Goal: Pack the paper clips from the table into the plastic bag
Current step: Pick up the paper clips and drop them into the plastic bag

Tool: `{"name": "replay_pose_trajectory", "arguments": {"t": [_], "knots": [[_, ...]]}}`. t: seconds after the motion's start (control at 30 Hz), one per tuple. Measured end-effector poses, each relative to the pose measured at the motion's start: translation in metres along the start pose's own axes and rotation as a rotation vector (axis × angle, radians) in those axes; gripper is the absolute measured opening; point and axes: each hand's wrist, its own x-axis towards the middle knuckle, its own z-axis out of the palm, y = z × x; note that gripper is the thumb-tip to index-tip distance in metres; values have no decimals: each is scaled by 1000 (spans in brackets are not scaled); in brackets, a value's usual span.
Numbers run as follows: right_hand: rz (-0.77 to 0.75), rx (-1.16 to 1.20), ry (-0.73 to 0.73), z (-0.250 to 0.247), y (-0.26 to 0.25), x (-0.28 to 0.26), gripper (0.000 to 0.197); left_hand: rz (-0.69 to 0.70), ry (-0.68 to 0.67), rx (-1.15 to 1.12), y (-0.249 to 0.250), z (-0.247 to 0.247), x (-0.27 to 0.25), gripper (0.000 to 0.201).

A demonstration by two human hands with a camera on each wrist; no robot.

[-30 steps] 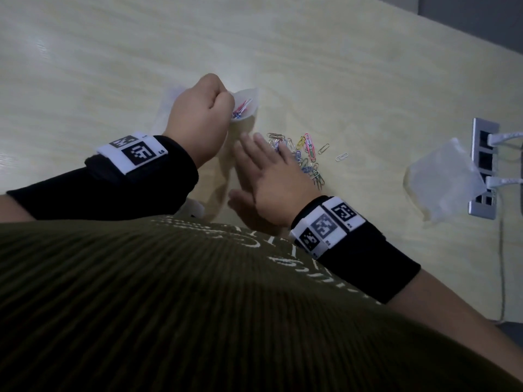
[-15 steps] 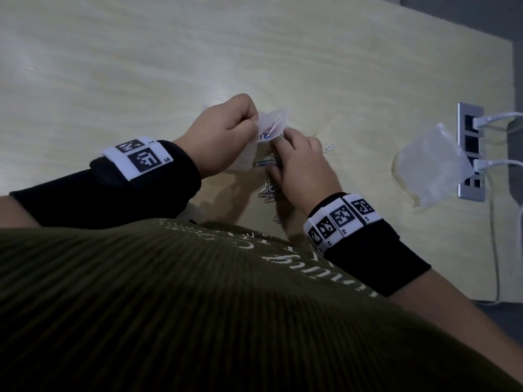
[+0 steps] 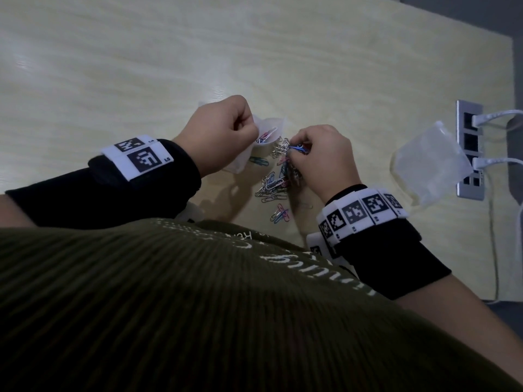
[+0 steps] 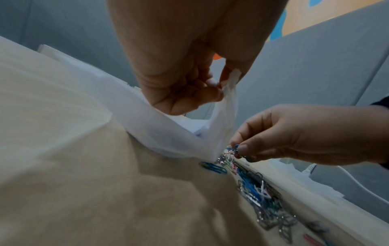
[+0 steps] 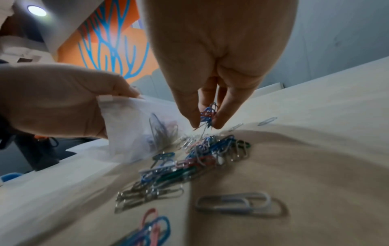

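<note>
My left hand pinches the rim of a small clear plastic bag, holding its mouth open just above the table; several clips show inside the bag. My right hand pinches a small bunch of blue and red paper clips right beside the bag's mouth. A loose pile of coloured and silver paper clips lies on the table below both hands, also seen as the pile in the right wrist view and the pile in the left wrist view.
A second clear plastic bag lies to the right, beside a metal socket panel with white cables plugged in. The pale wooden table stretches away to the left and far side. The table's right edge is near the cables.
The right hand went from lying flat beside the clips to pinching a bunch of them near the bag's mouth. The left hand kept hold of the bag.
</note>
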Motion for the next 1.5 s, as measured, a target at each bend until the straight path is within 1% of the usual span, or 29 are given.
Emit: {"name": "replay_pose_trajectory", "arguments": {"t": [0.07, 0.13, 0.17, 0.23, 0.3, 0.37, 0.43, 0.47, 0.53, 0.6, 0.67, 0.8, 0.93, 1.03, 1.1, 1.17, 1.23, 1.3, 1.37, 1.43, 1.5], "knots": [[42, 49, -8, -3, -1, 3, 9, -2, 17, 8, 1, 0, 0, 13], [101, 157, -5, -6, -3, 5, 5, 0, 33, 8, 1, -1, 0, 6], [135, 231, 2, -8, -4, 6, 4, 3, 35, 9, 1, -1, 0, 5], [194, 399, 14, -12, -7, 8, 8, 10, 41, 10, 1, -2, 0, 6], [258, 594, -3, -19, -12, 8, 8, 17, 47, 21, 1, -3, 0, 7], [345, 858, -40, -24, -21, 8, 3, 20, 27, 25, 2, -4, 0, 7], [414, 1109, -81, -27, -31, 8, 4, 28, -13, 7, 4, -3, -2, 9], [433, 1198, -112, -28, -35, 8, 4, 38, -32, 2, 6, -3, -3, 12], [463, 1264, -202, -28, -40, 6, 7, 59, -57, -4, 8, -2, -4, 18], [499, 1241, -278, -27, -43, 5, 10, 64, -59, -14, 9, -3, -5, 16], [538, 1219, -308, -25, -44, 5, 10, 67, -51, -24, 9, -3, -5, 10], [587, 1219, -353, -24, -47, 4, 12, 101, -27, -35, 7, -4, -5, 8], [598, 1181, -433, -29, -55, 5, 10, 131, -14, -9, 4, -2, -5, 8], [575, 1133, -444, -35, -61, 5, 11, 149, -24, 1, 4, -2, -4, 7], [538, 1085, -444, -37, -64, 5, 19, 151, -24, 3, 3, -2, -3, 7], [490, 956, -451, -38, -66, 4, 27, 143, -22, -5, 2, -2, -2, 8], [378, 734, -464, -37, -65, 4, 33, 135, -24, -24, 1, -3, -2, 8], [220, 465, -492, -36, -60, 6, 38, 147, -36, -42, 1, -3, -3, 8], [110, 326, -481, -36, -56, 5, 43, 163, -48, -64, 2, -3, -3, 8], [58, 290, -391, -33, -54, 3, 37, 160, -49, -97, 3, -4, -4, 8], [46, 284, -205, -27, -50, 2, 23, 154, -42, -114, 3, -6, -4, 7]]}}
